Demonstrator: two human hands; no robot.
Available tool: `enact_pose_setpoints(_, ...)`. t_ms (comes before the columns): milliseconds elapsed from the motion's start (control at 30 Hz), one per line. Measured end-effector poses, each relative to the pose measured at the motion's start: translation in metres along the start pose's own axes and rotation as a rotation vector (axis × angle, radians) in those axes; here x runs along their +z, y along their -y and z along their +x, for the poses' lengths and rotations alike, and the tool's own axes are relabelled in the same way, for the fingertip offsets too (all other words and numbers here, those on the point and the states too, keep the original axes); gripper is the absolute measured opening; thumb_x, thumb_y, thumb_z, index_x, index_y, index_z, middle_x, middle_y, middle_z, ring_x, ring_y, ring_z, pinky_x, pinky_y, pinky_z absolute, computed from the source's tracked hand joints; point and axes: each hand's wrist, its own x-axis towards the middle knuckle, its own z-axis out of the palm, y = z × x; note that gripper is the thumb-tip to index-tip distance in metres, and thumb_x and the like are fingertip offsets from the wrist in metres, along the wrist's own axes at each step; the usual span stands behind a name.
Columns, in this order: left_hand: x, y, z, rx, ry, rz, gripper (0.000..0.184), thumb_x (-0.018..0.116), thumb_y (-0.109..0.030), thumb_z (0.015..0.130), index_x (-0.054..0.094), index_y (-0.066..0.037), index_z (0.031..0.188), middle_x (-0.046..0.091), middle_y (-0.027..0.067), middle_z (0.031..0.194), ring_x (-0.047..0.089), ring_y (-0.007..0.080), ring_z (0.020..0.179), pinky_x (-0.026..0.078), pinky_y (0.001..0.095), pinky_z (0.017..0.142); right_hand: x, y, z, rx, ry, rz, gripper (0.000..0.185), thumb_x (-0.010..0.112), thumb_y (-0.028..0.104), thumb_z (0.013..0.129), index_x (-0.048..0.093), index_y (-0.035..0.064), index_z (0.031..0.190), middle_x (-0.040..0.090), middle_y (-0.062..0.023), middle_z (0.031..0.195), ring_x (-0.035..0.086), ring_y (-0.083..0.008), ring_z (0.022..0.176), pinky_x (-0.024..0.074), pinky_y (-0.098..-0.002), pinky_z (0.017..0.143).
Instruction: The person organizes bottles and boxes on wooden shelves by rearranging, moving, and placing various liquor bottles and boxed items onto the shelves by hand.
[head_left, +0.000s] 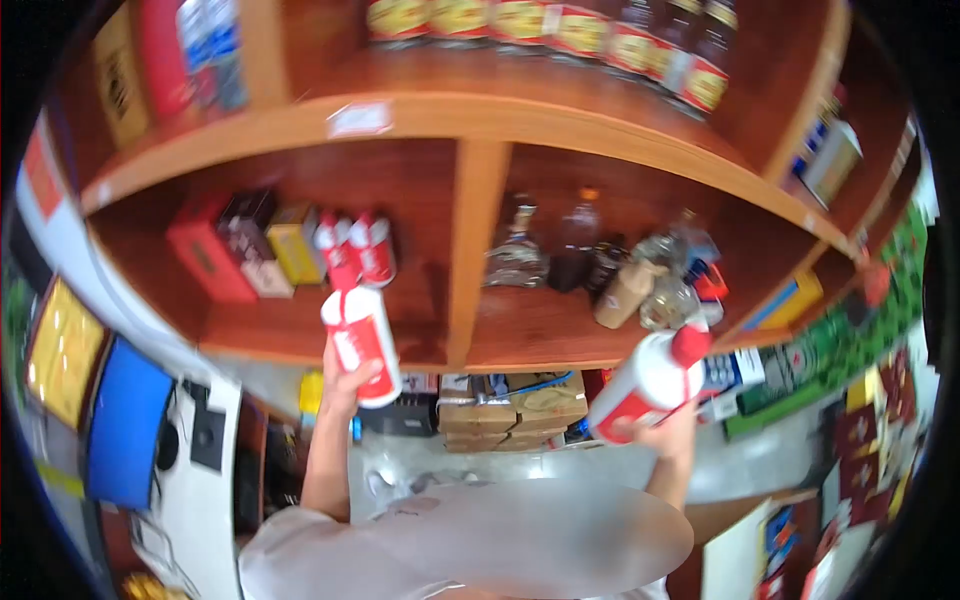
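Note:
My left hand [350, 388] is wrapped round the lower part of a white bottle [366, 335] with a red cap and red label. That bottle stands out in front of the left shelf compartment, slightly tilted. Over to the right, my right hand [658, 432] grips a second bottle [640, 385], white and red with a red cap, tilted with its cap up and to the right. Behind the left one, two similar red-and-white bottles [372, 250] stand on the shelf beside a yellow box [296, 245], a dark box [250, 235] and a red box [210, 255].
A wooden shelf unit [480, 240] fills the view ahead. Its right compartment holds a glass decanter [517, 255] and assorted bottles. Labelled bottles [520, 22] line the upper shelf. Cardboard boxes [515, 410] sit below. A desk [205, 500] with a blue screen [128, 420] is at left.

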Motion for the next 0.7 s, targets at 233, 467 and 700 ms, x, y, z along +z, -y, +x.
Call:
enact_pose_setpoints(233,-0.045,-0.007,0.025,0.174,-0.035,0.258,0.079,0.089,-0.007,0.071,0.046,-0.006,0.137,0.063,0.0048,0.116,0.063,0.0149,0.106,0.052,0.0355,0.096,0.177,-0.006,0.024,-0.04,0.234,0.13,0.064,0.091,0.013,0.065,0.059,0.0006,0.119,0.071,-0.0055,0.104,0.069,-0.0132,0.094,0.0559,-0.0315,0.088)
enact_pose_setpoints(467,-0.103,0.019,0.086,0.164,-0.069,0.359,0.08,0.092,-0.008,0.067,0.048,-0.003,0.134,0.065,0.0084,0.118,0.064,0.0173,0.106,0.054,0.0362,0.094,0.32,-0.052,0.075,-0.056,0.225,0.062,0.082,0.092,0.018,0.064,0.05,0.0015,0.133,0.066,-0.0125,0.121,0.066,-0.0222,0.109,0.0524,-0.0385,0.099)
enact_pose_setpoints(700,-0.128,0.03,0.118,0.147,0.03,0.342,0.09,0.093,-0.011,0.065,0.045,-0.003,0.141,0.062,0.0099,0.126,0.061,0.0192,0.114,0.051,0.0368,0.1,0.368,-0.122,0.143,0.035,-0.022,0.157,0.08,0.091,0.009,0.064,0.048,0.0029,0.131,0.062,-0.0087,0.12,0.061,-0.0193,0.109,0.0508,-0.0363,0.097)
